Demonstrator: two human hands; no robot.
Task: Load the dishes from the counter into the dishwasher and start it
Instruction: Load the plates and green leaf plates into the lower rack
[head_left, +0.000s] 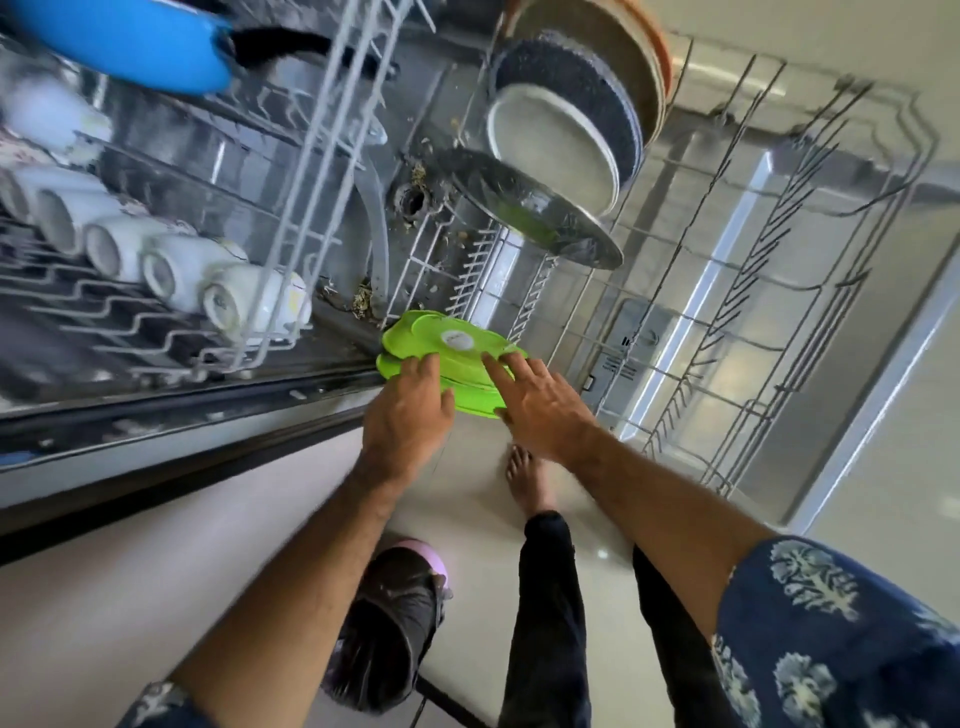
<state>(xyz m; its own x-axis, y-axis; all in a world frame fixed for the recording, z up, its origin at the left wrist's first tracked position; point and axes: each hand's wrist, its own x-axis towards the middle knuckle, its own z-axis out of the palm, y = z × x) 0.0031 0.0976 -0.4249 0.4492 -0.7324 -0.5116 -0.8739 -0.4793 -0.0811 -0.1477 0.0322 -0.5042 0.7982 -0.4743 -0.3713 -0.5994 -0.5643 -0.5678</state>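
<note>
Holding green lids (422, 336) between cups (174, 270) and plates (545, 143).

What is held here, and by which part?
The left hand grips the green lids at their near edge; the right hand rests straight fingers on top.

Lower rack (753, 291) holds steel plate (535, 213), white plate (550, 150) and dark speckled plate (576, 88) on edge at its far-left end; upper rack (296, 197), left of the lower rack, carries a row of white mugs (171, 265) on their sides and a blue pan (119, 41).
</note>
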